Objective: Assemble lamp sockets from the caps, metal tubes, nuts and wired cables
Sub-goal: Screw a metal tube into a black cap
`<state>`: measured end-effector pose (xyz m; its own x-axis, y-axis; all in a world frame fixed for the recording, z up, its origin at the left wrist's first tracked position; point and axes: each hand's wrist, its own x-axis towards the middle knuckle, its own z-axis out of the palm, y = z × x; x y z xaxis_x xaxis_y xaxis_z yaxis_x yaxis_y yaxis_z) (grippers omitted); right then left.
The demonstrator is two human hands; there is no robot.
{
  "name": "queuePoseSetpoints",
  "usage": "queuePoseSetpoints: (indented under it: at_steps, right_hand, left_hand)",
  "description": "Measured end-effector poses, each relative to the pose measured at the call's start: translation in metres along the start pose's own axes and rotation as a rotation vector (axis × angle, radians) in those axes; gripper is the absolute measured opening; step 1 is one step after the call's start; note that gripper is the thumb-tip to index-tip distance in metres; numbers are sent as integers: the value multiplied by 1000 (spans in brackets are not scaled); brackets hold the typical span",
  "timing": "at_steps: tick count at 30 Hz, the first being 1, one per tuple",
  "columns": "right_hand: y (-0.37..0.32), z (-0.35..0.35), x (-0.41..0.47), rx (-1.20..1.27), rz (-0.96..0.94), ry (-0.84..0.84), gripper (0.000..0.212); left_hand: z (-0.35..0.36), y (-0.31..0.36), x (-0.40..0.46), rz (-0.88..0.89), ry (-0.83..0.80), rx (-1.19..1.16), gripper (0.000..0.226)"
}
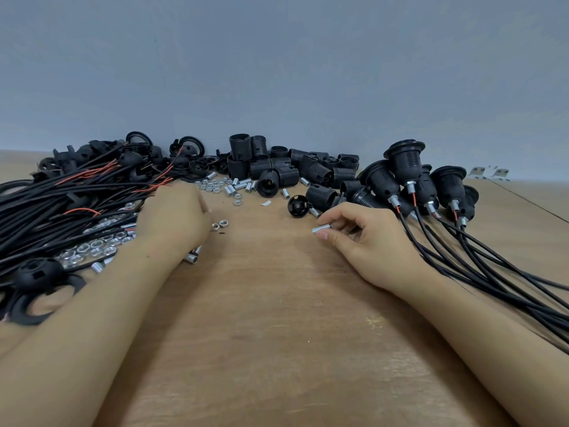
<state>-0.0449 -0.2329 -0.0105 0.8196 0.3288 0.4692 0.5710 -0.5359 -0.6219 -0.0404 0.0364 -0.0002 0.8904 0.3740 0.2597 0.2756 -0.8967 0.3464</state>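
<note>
Parts: metal tubes [238, 187] and nuts [212, 184] lying loose mid-counter [277, 303], within reach of both hands.
Right hand [363, 241]: pinching one tube [321, 228], readying it for fitting.
Left hand [175, 214]: reaching toward two nuts [220, 225]; fingers hidden, grip unclear.
Finished sockets [406, 177]: resting at right, cables [492, 272] trailing clear.

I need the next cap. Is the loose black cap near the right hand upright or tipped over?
Tipped. The black cap lies on its side on the table, its slotted dome facing the camera.
</note>
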Motion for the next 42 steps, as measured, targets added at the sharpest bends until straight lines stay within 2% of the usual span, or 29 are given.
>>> queuePoseSetpoints:
  at_steps: [2,6,11,14,18,21,24,27,30,32,33,36,39,42]
  right_hand:
    - [0,0,0,2,4,4,10]
    - [0,-1,0,17,9,11,10]
    - [-1,-1,0,12,11,13,10]
    - [-1,-1,0,5,6,12,10]
    - [-1,-1,0,16,19,15,9]
    - [0,-1,1,17,24,16,8]
    - [0,-1,1,31,24,21,9]
    - [2,-1,1,46,29,26,8]
    - [2,-1,3,109,52,56,7]
    - [1,-1,3,227,76,87,10]
    - [0,-2,3,304,87,105,12]
    - [-3,-3,3,477,101,126,12]
    - [-4,-3,3,524,67,105,12]
    - [-4,-3,3,513,36,92,12]
  left_hand:
    - [0,0,2,37,3,-115,28]
    - [3,-1,8,98,-25,-259,20]
    - [3,-6,10,144,-21,-128,6]
    - [0,-7,10,147,-4,-79,13]
    - [-5,-6,9,156,-52,-19,9]
    - [-5,-8,11,184,-99,6,20]
    - [-6,-9,11,169,-81,15,14]
    - [-6,-10,12,238,-49,29,5]
    - [-11,-4,9,314,92,-160,1]
    - [-13,7,-1,342,153,-425,9]
    - [-13,15,-8,359,133,-592,10]
    - [-2,41,-32,400,-58,-989,12]
    - [13,59,-46,358,-247,-1200,11]
    - [18,63,-48,300,-371,-1362,28]
